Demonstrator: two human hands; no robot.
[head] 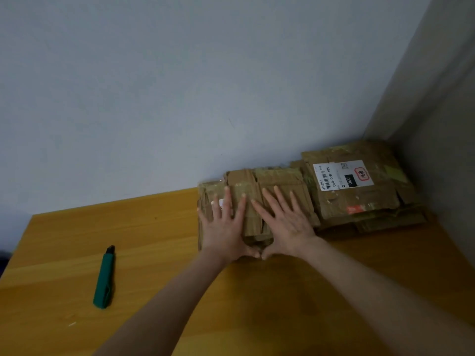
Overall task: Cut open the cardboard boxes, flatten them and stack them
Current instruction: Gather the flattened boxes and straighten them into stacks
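At the table's (154, 240) far right corner, head view: left hand (223, 227) and right hand (288, 222) press flat on a brown corrugated stack (280, 178), fingers straight and spread, thumb tips touching at its near edge. Second stack (359, 204) just beside it, in the wall corner. Its white label (343, 176) reads "060-068 A05" and "060". Green knife (104, 278) lies well left on the glossy wood.
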